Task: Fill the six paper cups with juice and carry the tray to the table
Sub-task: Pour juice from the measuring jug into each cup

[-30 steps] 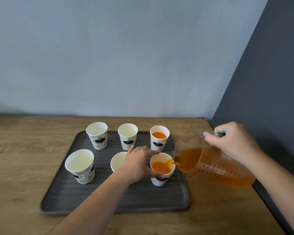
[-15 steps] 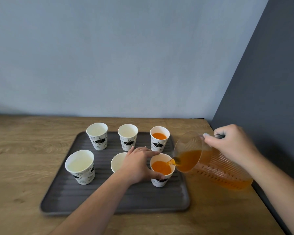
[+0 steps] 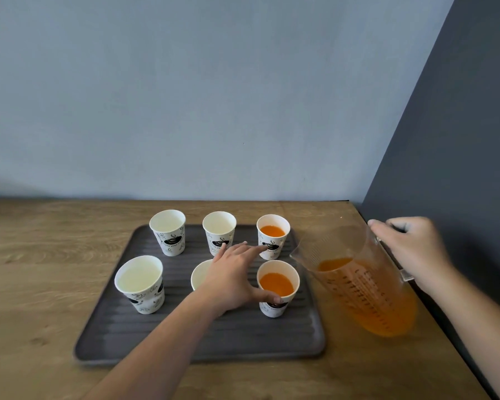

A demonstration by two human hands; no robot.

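Six white paper cups stand on a dark ribbed tray (image 3: 214,336). Orange juice fills the back right cup (image 3: 272,230) and the front right cup (image 3: 277,284). The back left cup (image 3: 168,235), back middle cup (image 3: 219,233) and front left cup (image 3: 140,284) hold no juice. My left hand (image 3: 231,278) hides most of the front middle cup (image 3: 200,277); its fingers are spread straight and only the thumb touches the front right cup. My right hand (image 3: 410,246) grips the handle of a clear jug (image 3: 364,293) of juice, held right of the tray, its spout off the cup.
The tray lies on a wooden counter (image 3: 41,269) against a pale blue wall. A dark grey wall (image 3: 459,168) runs close along the right, just behind the jug. The counter's right edge lies under my right forearm.
The stream of juice into the front right cup has stopped. The jug has tipped back and moved right. My left fingers have opened off that cup, leaving only the thumb on it.
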